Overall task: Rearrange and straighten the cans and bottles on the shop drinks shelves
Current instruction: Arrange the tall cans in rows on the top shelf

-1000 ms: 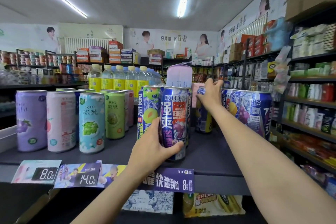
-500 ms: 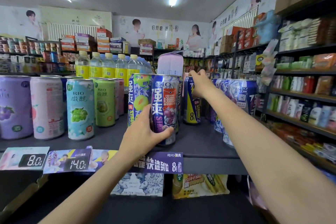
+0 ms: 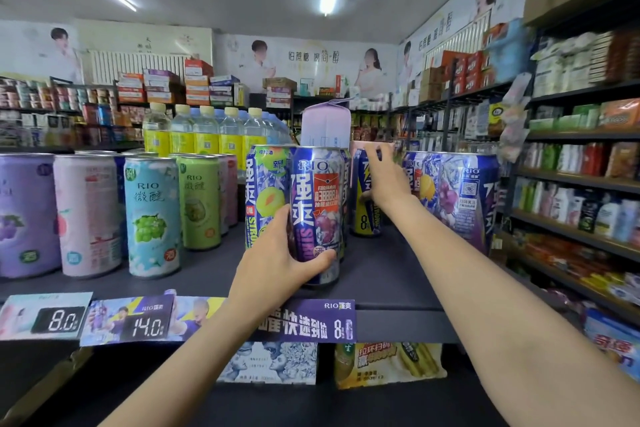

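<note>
Fingers of the left hand (image 3: 277, 263) wrap the lower part of a purple grape can (image 3: 317, 215) standing upright near the shelf (image 3: 388, 274) front edge. Further back, the right hand (image 3: 384, 180) curls around the top of a yellow-and-blue can (image 3: 363, 218), beside the blue cans (image 3: 453, 194) at right.

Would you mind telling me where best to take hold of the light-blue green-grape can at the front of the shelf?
Probably around the middle of its body, from the front. The light-blue grape can stands upright at the shelf edge with its face bare, while the pink can and green can crowd its sides, so wrap the fingers round from the aisle side.
</note>
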Motion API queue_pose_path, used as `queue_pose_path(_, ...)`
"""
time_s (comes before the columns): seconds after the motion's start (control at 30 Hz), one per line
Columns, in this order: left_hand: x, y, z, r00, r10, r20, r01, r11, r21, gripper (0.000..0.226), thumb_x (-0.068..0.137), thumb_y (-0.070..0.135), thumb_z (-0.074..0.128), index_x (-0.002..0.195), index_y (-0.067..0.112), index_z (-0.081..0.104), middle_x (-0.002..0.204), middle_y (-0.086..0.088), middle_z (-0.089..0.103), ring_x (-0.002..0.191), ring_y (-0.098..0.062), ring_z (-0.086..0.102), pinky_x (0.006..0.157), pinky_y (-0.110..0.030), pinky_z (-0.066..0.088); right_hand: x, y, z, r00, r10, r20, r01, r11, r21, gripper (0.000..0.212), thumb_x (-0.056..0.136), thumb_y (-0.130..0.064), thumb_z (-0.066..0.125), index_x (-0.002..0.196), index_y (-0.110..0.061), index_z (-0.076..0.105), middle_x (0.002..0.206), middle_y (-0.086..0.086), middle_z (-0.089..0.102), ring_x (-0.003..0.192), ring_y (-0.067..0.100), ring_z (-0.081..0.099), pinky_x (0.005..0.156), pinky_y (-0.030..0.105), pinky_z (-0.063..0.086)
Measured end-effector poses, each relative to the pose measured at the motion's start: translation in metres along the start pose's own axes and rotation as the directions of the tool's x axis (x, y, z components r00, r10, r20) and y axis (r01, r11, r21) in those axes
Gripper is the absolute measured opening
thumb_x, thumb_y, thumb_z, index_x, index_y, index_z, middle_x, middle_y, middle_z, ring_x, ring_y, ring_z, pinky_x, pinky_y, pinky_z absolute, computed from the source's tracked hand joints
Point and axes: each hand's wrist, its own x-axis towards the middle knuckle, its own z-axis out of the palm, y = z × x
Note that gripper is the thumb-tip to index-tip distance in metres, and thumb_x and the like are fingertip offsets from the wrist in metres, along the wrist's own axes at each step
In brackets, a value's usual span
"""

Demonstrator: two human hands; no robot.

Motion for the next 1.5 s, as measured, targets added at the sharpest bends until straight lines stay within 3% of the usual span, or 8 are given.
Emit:
queue_pose_path(0.37,0.001,-0.004,0.000,1.000,0.008,-0.017,-0.008,1.000,-0.001,0.070,0.070,0.056,0.068,0.128,0.031,0.036,0.120,0.018,0.056,0.106,-0.008,0.056,0.082,-0.029,0.043,-0.004,-0.002,0.013,0.999,0.036,0.018,-0.035,0.997,-0.064,0.093,0.081,0.011,0.059,0.149,-0.020,0.004,0.156,0.008,-0.003,0.139,0.037,0.018,0.078,0.039,0.046)
queue_pose_path(0.53,0.002,-0.002,0.000,1.000,0.004,-0.009,-0.004,1.000,0.004,0.071,0.071,0.053,0.069,0.129,0.028,0.036,0.122,0.014,0.057,0.109,-0.011,0.056,0.078,-0.026,0.039,-0.032,-0.014,-0.010,0.998,0.061,0.022,-0.061,0.997,-0.039,0.069,0.083,0.007,0.061,0.139,-0.010,0.024,0.152,0.015,0.005,0.132,0.042,0.025,0.088,0.044,0.045)
queue_pose_path(0.77,-0.002,0.004,-0.003,1.000,-0.008,0.010,0.008,1.000,-0.009,0.067,0.074,0.049,0.070,0.127,0.026,0.037,0.121,0.012,0.057,0.108,-0.013,0.056,0.073,-0.026,0.035,-0.103,-0.012,-0.050,0.916,-0.229,-0.330,0.147,0.955,-0.256,0.049,0.075,0.000,0.069,0.121,-0.003,0.054,0.140,0.020,0.040,0.135,0.037,0.029,0.110,0.044,0.028)
queue_pose_path(0.87,-0.004,0.008,-0.005,1.000,-0.007,0.012,0.007,1.000,-0.005,0.066,0.075,0.048,0.070,0.127,0.025,0.037,0.121,0.011,0.057,0.107,-0.014,0.056,0.072,-0.025,0.034,-0.122,0.006,-0.079,0.867,-0.155,-0.474,0.053,0.974,-0.221,0.068,0.071,-0.016,0.076,0.133,-0.011,0.046,0.145,0.019,0.032,0.137,0.037,0.022,0.112,0.050,0.017)
queue_pose_path(0.97,-0.004,0.008,-0.005,1.000,-0.005,0.018,0.006,1.000,-0.017,0.064,0.075,0.046,0.070,0.125,0.024,0.039,0.119,0.011,0.057,0.100,-0.010,0.055,0.070,-0.025,0.032,-0.132,0.025,-0.102,0.917,0.267,-0.297,-0.200,0.950,0.238,0.094,0.074,-0.028,0.077,0.146,-0.017,0.018,0.149,0.017,0.017,0.135,0.035,0.026,0.109,0.045,0.026)
queue_pose_path(1.07,-0.005,0.008,-0.006,1.000,0.001,0.022,0.000,1.000,-0.027,0.062,0.075,0.046,0.071,0.124,0.025,0.039,0.116,0.012,0.057,0.094,-0.007,0.052,0.069,-0.026,0.033,-0.142,0.037,-0.099,0.878,0.473,0.077,-0.456,0.775,0.437,0.094,0.070,-0.034,0.080,0.139,-0.005,0.023,0.143,0.017,0.034,0.127,0.032,0.041,0.100,0.042,0.037)
queue_pose_path(1.2,-0.004,0.006,-0.005,1.000,0.003,0.024,-0.003,0.999,-0.032,0.063,0.075,0.047,0.071,0.124,0.025,0.039,0.117,0.012,0.058,0.102,-0.012,0.057,0.071,-0.026,0.035,-0.151,0.045,-0.089,0.854,0.480,0.201,-0.520,0.778,0.351,0.076,0.066,-0.034,0.083,0.117,-0.002,0.037,0.125,0.014,0.051,0.114,0.031,0.050,0.087,0.039,0.043)
queue_pose_path(1.5,-0.003,0.007,-0.005,1.000,0.010,0.021,-0.009,0.999,-0.042,0.058,0.075,0.046,0.071,0.119,0.028,0.038,0.104,0.019,0.052,0.089,-0.004,0.050,0.071,-0.025,0.035,-0.110,-0.002,-0.057,0.893,0.345,0.291,-0.434,0.833,0.344,0.092,0.066,-0.040,0.082,0.132,-0.001,0.030,0.134,0.014,0.046,0.123,0.030,0.046,0.091,0.037,0.042)
